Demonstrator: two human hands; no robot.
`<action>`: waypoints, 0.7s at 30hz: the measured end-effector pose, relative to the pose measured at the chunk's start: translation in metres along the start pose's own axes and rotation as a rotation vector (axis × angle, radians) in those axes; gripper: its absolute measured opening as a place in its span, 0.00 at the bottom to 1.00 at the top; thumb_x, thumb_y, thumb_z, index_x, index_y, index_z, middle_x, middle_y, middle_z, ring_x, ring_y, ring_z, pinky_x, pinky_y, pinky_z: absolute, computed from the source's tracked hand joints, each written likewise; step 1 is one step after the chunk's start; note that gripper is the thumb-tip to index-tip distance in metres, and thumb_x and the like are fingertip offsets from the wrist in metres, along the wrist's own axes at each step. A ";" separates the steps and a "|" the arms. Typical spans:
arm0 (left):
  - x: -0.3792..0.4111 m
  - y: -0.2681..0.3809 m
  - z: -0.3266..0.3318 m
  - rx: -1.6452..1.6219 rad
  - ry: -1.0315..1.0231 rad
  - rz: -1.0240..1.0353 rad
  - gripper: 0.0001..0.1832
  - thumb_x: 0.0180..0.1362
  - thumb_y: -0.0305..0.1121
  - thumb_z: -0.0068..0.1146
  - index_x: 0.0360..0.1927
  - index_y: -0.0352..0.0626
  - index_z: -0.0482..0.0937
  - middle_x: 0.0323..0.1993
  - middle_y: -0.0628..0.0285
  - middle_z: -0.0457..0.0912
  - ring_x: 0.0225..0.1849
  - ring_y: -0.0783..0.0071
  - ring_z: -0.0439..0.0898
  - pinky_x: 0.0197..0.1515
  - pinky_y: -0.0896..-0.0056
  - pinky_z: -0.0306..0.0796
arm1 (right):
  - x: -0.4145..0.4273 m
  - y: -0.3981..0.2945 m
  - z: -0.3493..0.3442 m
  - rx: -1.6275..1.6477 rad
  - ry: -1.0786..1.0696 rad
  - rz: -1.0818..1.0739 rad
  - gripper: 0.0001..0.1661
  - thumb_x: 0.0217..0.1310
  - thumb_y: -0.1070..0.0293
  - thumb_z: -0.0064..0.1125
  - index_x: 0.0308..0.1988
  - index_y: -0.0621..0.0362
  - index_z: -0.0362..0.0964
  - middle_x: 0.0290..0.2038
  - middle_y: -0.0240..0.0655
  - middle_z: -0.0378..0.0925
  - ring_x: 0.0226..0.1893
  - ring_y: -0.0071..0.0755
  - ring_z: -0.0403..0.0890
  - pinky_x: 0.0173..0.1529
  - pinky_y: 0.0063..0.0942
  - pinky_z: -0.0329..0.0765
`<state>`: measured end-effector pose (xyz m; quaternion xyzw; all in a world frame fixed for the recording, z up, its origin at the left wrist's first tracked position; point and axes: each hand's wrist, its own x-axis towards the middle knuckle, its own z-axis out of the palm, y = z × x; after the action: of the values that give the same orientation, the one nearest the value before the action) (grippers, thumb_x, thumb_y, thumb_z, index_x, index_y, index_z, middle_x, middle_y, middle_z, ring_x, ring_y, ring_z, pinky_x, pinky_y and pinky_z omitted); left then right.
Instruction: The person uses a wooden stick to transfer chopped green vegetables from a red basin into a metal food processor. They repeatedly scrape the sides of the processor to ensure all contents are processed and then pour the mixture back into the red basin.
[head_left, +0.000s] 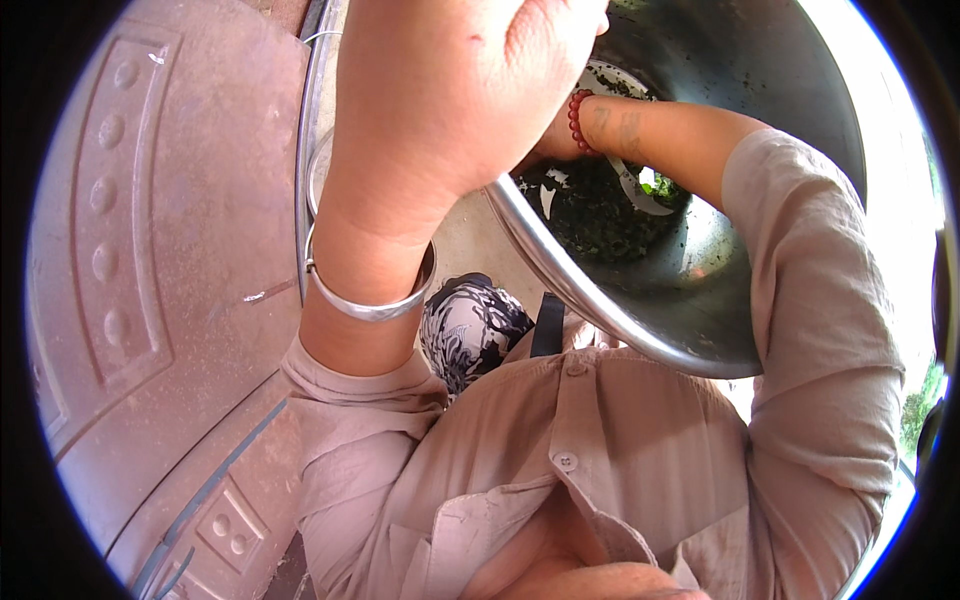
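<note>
A large metal drum (795, 67) with a thick rolled rim lies tilted, its mouth towards me. Dark green chopped leaves (607, 225) cover part of its inside. My right hand (553, 142) reaches in among them, a red bead bracelet on the wrist; its fingers are hidden behind my other hand. Below that wrist a pale curved strip (637, 191) shows, beside a few brighter green leaf bits (660, 184). My left hand (457, 90) is large in front, over the drum's rim, with a silver bangle on the wrist. Its fingers run out of view, so its grip cannot be seen.
A pinkish metal door panel (232, 150) with raised bosses stands along the left, dusty and scuffed. Between it and the drum is a pale floor (465, 247). Black-and-white patterned cloth (476, 326) shows below the drum's rim, close to my shirt.
</note>
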<state>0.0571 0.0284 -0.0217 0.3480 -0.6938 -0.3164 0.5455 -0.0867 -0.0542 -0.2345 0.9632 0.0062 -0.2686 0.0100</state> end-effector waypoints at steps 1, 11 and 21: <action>-0.001 0.003 -0.001 0.025 -0.010 -0.078 0.09 0.60 0.30 0.49 0.28 0.35 0.74 0.17 0.63 0.75 0.20 0.80 0.73 0.26 0.81 0.66 | 0.002 0.001 0.000 0.008 -0.007 0.021 0.34 0.48 0.67 0.54 0.56 0.25 0.64 0.64 0.24 0.54 0.65 0.40 0.53 0.65 0.59 0.48; 0.001 -0.024 0.003 -0.086 -0.005 0.085 0.10 0.60 0.31 0.49 0.27 0.34 0.73 0.16 0.64 0.75 0.19 0.80 0.72 0.25 0.79 0.65 | -0.023 0.027 -0.013 0.058 -0.257 0.293 0.37 0.51 0.73 0.50 0.59 0.25 0.60 0.66 0.26 0.51 0.64 0.44 0.57 0.65 0.42 0.56; 0.004 -0.025 0.004 -0.135 -0.007 0.101 0.11 0.60 0.30 0.49 0.26 0.34 0.73 0.16 0.63 0.75 0.19 0.78 0.73 0.23 0.78 0.65 | -0.055 0.051 0.038 0.165 -0.191 0.506 0.45 0.44 0.81 0.52 0.60 0.27 0.59 0.67 0.28 0.49 0.63 0.40 0.59 0.63 0.36 0.61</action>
<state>0.0564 0.0111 -0.0408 0.2742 -0.6893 -0.3356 0.5805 -0.1520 -0.1066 -0.2378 0.9019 -0.2573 -0.3469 -0.0010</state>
